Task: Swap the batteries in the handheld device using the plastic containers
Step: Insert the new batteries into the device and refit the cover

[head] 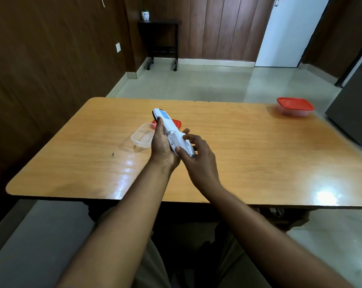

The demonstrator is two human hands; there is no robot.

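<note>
Wooden table (248,154) bears open container (141,138), red lid (177,123), lidded container (294,107).

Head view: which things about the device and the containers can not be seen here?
- Device: battery bay contents, hidden by the left hand and right hand.
- Red lid: mostly behind the device.
- Open box: looks empty, but glare makes this unsure.
- Far box: contents too small and blurred.

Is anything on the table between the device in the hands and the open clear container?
Nothing visible. The open container sits just left of the left hand holding the device; the red lid lies behind, not between.
</note>
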